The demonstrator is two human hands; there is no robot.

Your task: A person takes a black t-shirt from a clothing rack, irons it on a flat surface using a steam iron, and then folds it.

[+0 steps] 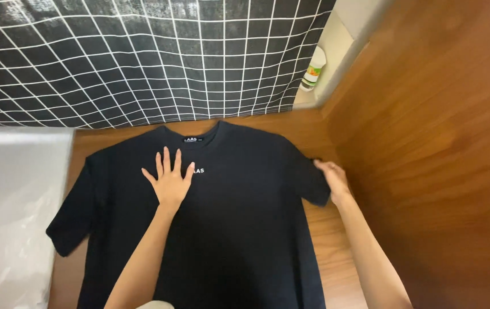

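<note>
A black short-sleeved T-shirt (245,223) lies flat on a wooden surface (328,246), collar toward the back, small white print on the chest. My left hand (169,177) rests palm down on the chest with fingers spread. My right hand (332,177) is at the edge of the shirt's right sleeve, fingers curled on the fabric; whether it pinches the cloth is hard to tell.
A black curtain with a white grid (142,57) hangs behind the shirt. A white plastic sheet (10,212) covers the left side. A wooden panel (439,149) rises on the right. A small white bottle (313,68) stands in the back corner.
</note>
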